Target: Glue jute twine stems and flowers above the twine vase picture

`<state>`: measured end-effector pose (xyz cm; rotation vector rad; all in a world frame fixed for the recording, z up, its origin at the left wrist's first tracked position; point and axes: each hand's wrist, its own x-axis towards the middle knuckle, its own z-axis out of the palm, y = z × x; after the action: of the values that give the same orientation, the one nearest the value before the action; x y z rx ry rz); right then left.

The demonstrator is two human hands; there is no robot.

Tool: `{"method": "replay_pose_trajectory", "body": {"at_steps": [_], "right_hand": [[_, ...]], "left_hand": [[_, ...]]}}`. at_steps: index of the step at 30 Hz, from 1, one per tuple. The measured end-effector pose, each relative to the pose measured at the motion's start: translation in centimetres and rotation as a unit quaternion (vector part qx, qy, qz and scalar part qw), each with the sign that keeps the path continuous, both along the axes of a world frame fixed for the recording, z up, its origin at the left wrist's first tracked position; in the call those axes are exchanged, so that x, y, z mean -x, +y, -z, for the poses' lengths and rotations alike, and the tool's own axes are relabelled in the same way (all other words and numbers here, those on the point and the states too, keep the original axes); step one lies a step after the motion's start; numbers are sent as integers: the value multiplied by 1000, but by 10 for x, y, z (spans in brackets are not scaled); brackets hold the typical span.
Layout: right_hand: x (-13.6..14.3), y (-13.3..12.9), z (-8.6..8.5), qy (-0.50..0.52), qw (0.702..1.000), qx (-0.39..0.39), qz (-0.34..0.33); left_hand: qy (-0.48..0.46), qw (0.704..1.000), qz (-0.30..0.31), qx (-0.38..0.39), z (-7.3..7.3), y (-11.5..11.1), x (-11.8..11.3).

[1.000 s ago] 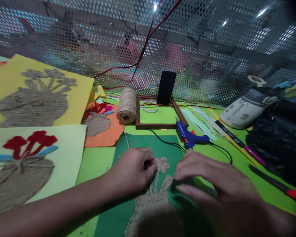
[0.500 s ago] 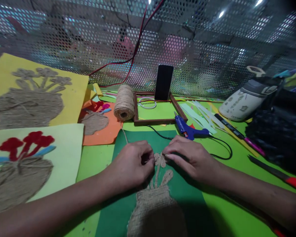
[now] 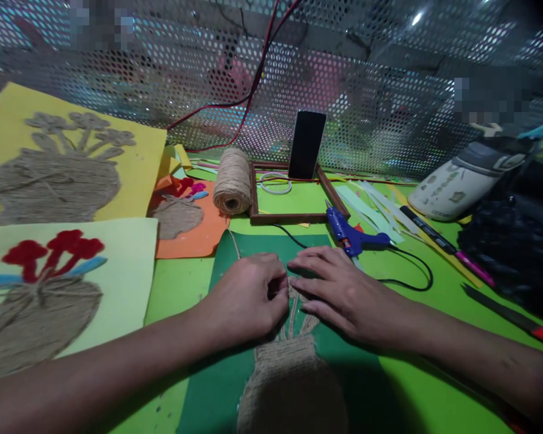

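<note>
A dark green felt sheet (image 3: 253, 253) lies flat on the bright green table (image 3: 176, 289), bearing a coarse twine vase (image 3: 289, 386) with thin stems. The left hand (image 3: 248, 298), curled, pinches twine at the stems; the right hand (image 3: 344, 292) presses flat beside it, fingers extended, hands nearly touching.

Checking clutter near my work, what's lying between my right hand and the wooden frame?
In the head view, the blue glue gun and its black cord lie between the right hand and the wooden frame.
</note>
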<state>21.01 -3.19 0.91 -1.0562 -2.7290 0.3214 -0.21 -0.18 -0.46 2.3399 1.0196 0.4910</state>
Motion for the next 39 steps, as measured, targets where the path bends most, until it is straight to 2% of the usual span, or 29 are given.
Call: {"method": "replay_pose_trajectory", "body": {"at_steps": [3,6,9,13,18,22,25,29,31,35,39], "right_hand": [[-2,2,1,41,999,30,8],[-5,4,-1,149,986,64,44],[-8,4,-7,198,977,15,73],[-7,0,-12,149,987,-22,48],[1,-5,-3,5,1000,-8,-2],[4,-5,1,-27,999,-13,-13],[4,-3,-3,-3,1000,11,-4],[0,2,-10,135,987,78,28],[-2,4,-12,184,979,69,55],[-4,3,-14,175,983,20,58],[-4,-2,-11,151,986,51,49]], "left_hand": [[2,1000,10,-2,-1,0,0],[8,1000,11,-3,-2,0,0],[15,1000,6,-5,-3,1,-1],[20,1000,6,4,-1,2,-1],[19,1000,1,-1,1,2,-2],[22,1000,2,-2,0,2,-2],[26,1000,5,-1,-1,3,-3],[29,1000,6,6,-2,3,-2],[27,1000,6,8,-3,2,-2],[26,999,0,21,-4,2,-2],[21,999,-16,31,-2,2,-2]]}}
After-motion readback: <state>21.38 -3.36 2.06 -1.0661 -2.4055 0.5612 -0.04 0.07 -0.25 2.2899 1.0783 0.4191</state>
